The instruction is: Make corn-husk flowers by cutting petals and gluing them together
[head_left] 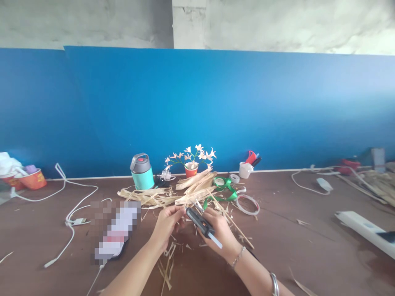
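Observation:
My right hand (220, 228) is wrapped round a black hot glue gun (200, 221), with a whitish glue stick (216, 241) poking out of its rear end. The front of the gun points at my left hand (169, 224), whose thumb and fingers are pinched together right beside the nozzle. What the left fingertips hold is too small to make out. Just beyond both hands lie pale dried husk strips (196, 187). Behind them, white flowers (200, 154) on green stems stand in a red paper cup (191, 169).
Green ribbon (230, 193) and a clear tape roll (248, 204) lie right of the husks. A turquoise food jar (143, 177) stands back left, near a phone-like blurred object (117, 232) and white cables (72, 230). At far right is a white power strip (367, 232). A blue partition (197, 102) closes off the back.

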`<state>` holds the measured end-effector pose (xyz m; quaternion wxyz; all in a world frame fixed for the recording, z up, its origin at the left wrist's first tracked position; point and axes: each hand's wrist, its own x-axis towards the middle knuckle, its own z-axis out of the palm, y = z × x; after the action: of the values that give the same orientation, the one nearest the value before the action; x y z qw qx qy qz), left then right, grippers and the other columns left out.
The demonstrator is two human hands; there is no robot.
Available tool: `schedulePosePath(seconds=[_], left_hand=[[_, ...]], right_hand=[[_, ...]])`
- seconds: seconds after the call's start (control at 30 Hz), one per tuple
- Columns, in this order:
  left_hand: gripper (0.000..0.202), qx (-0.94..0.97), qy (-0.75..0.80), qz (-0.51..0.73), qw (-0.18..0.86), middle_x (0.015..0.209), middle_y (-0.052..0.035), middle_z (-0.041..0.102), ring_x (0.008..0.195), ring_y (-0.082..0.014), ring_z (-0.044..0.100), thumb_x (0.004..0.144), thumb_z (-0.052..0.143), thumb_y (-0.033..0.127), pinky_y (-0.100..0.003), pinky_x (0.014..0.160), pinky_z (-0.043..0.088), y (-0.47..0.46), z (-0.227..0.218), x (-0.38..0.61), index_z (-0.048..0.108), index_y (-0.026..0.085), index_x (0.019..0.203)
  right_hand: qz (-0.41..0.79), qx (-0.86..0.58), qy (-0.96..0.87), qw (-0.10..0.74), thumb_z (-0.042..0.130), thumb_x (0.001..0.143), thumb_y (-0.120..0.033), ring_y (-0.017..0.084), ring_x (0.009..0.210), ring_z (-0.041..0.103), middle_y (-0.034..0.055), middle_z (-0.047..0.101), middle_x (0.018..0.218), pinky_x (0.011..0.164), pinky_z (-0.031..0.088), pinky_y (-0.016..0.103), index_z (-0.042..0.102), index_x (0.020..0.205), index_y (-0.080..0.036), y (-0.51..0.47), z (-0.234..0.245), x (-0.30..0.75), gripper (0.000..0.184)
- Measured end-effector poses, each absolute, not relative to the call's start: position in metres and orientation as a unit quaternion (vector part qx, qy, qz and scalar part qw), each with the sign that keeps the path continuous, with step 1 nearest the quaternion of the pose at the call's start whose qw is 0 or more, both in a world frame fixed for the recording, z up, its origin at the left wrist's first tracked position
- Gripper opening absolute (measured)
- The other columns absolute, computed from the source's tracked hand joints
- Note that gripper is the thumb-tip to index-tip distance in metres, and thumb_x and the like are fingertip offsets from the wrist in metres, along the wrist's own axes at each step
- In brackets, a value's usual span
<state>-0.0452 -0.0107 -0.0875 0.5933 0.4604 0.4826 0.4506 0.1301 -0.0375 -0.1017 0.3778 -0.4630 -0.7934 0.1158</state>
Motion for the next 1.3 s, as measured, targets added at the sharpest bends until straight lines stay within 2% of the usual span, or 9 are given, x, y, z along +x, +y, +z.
schedulePosePath(seconds=[0.4,0.93,1.3], left_hand=[[0.028,0.492,0.497,0.449,0.556,0.044,0.0037,0.052,0.037,-0.0068,0.043,0.068,0.063,0.043,-0.017,0.038,0.025,-0.0126,-0.0867,-0.0445,0.063,0.015,0.066],[0.031,0.513,0.514,0.44,0.528,0.042,0.0037,0.052,0.035,-0.0066,0.037,0.069,0.062,0.046,-0.018,0.039,0.023,-0.0092,-0.0952,-0.046,0.061,0.014,0.068],[0.029,0.503,0.513,0.447,0.534,0.044,0.0041,0.052,0.037,-0.0065,0.04,0.067,0.064,0.043,-0.017,0.038,0.022,-0.0109,-0.0921,-0.0445,0.06,0.015,0.065]], right_hand=[[0.116,-0.465,-0.792,0.379,0.052,0.061,-0.007,0.014,0.063,0.05,0.0014,0.05,0.07,0.056,0.037,0.022,0.046,0.064,-0.02,-0.037,-0.104,0.1305,0.014],[0.113,-0.484,-0.79,0.359,0.051,0.059,-0.007,0.014,0.06,0.05,0.0019,0.05,0.065,0.054,0.036,0.022,0.045,0.057,-0.019,-0.0364,-0.1017,0.1302,0.013],[0.119,-0.486,-0.79,0.355,0.05,0.059,-0.008,0.014,0.058,0.049,0.0018,0.05,0.064,0.053,0.034,0.021,0.044,0.056,-0.018,-0.0372,-0.099,0.1297,0.012]])
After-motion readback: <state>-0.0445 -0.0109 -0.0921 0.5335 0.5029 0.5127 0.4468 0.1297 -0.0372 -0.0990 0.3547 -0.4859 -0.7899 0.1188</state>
